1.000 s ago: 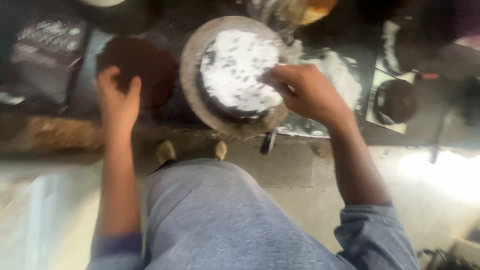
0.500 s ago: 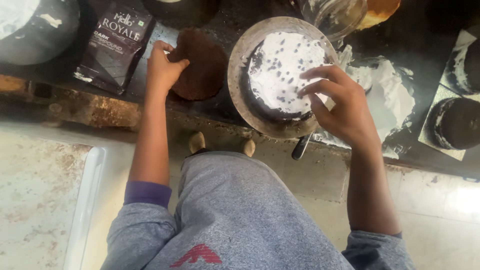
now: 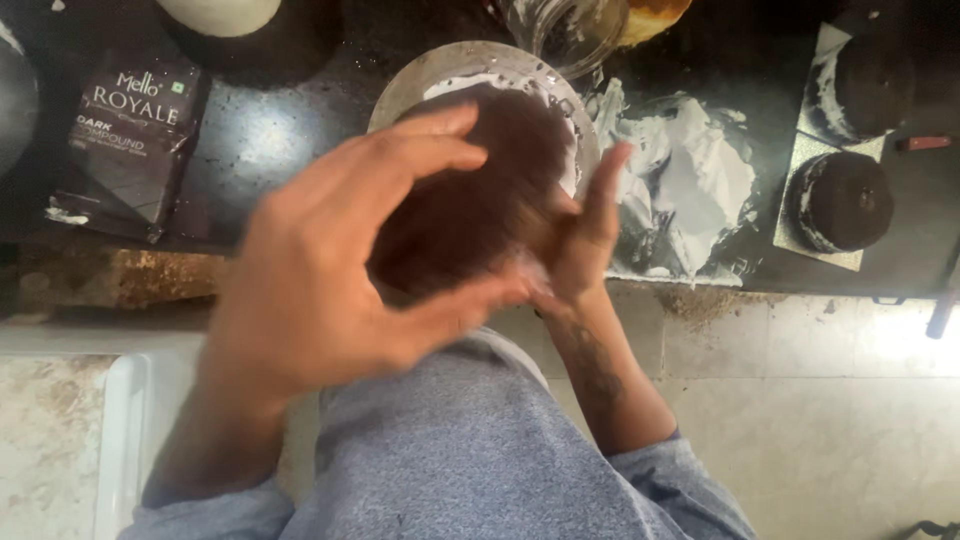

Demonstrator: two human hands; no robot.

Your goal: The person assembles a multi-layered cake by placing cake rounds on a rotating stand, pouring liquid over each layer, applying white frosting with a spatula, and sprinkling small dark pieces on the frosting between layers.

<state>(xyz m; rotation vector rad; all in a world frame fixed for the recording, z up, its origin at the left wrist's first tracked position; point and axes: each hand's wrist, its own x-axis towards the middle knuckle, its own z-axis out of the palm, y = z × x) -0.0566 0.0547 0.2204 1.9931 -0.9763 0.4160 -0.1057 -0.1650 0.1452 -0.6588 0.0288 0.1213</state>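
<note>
- The dark worktop [image 3: 260, 130] fills the far half of the view; its worn brown front edge runs left to right just beyond the person's lap, and pale floor tiles [image 3: 830, 400] lie open on the near right.
- The left hand [image 3: 330, 270] is large in the view and blurred, raised in front of the worktop edge with its palm turned right. Its fingers [image 3: 420, 140] are spread and curved over the top and near side of the brown cake layer [image 3: 470, 200], grasping it.
- The brown cake layer is a dark round disc held between both hands, above the round cake board [image 3: 400, 90]. It covers most of the white-creamed cake [image 3: 465, 85], of which only a thin far rim shows.
- The right hand [image 3: 580, 240] stands upright against the layer's right edge, fingers straight and pointing far, thumb tucked under; it presses the layer's side, forearm slanting down to the near right.
- A crumpled sheet smeared with white cream [image 3: 690, 190] lies just right of the board, crowding that side.
- A dark foil packet [image 3: 130, 140] lies flat at the left, well apart from the board, with bare worktop between them.
- Two small dark cakes [image 3: 845, 200] sit on square boards at the far right.
- A glass jar [image 3: 565, 30] stands just beyond the board's far rim, leaving little room there.
</note>
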